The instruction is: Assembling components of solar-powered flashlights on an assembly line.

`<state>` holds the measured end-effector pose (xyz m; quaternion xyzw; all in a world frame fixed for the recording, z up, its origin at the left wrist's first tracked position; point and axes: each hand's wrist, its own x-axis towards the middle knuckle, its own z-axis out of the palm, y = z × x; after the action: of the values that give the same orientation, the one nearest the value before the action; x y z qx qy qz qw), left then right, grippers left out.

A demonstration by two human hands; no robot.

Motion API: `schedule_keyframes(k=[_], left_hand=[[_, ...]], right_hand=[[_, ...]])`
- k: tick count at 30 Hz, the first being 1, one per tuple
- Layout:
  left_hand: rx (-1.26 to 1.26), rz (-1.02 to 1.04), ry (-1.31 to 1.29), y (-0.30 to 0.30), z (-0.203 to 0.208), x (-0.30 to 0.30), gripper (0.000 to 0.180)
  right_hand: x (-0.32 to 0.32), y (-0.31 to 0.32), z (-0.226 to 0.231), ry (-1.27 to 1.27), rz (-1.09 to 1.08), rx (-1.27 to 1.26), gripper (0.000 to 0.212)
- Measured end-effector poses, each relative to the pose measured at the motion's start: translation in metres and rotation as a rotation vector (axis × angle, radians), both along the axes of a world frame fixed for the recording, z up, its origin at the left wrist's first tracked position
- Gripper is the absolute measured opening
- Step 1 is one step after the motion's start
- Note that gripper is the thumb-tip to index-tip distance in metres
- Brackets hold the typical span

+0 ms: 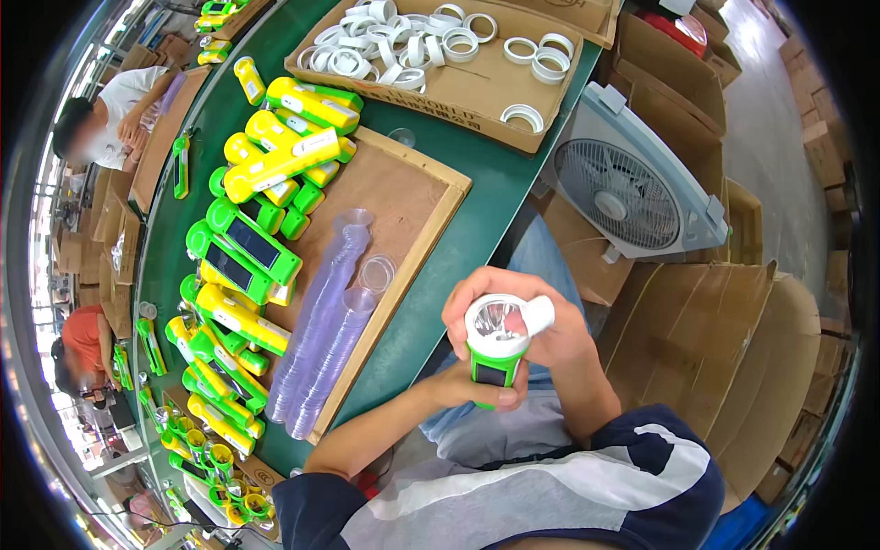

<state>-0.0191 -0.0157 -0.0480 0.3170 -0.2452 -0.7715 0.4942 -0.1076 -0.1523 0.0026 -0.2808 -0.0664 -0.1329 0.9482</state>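
I hold a green flashlight upright over my lap, its shiny reflector facing up. My left hand grips the green body from below. My right hand wraps the white head ring from the right, fingers curled over the top. On the wooden tray to my left lie rows of stacked clear round lenses. Several green and yellow flashlight bodies are piled along the tray's left side.
A cardboard tray of white plastic rings sits at the far end of the green table. A grey box fan stands to my right among cardboard boxes. Other people work at the left edge.
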Motion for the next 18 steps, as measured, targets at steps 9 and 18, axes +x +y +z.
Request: schedule_keyframes(k=[9, 18], left_hand=[[-0.038, 0.016, -0.177, -0.002, 0.005, 0.006, 0.027], [-0.074, -0.159, 0.082, -0.005, 0.011, 0.014, 0.026]], right_hand=[[-0.005, -0.007, 0.001, 0.091, 0.048, 0.008, 0.049], [-0.004, -0.008, 0.005, 0.057, 0.121, 0.137, 0.048]])
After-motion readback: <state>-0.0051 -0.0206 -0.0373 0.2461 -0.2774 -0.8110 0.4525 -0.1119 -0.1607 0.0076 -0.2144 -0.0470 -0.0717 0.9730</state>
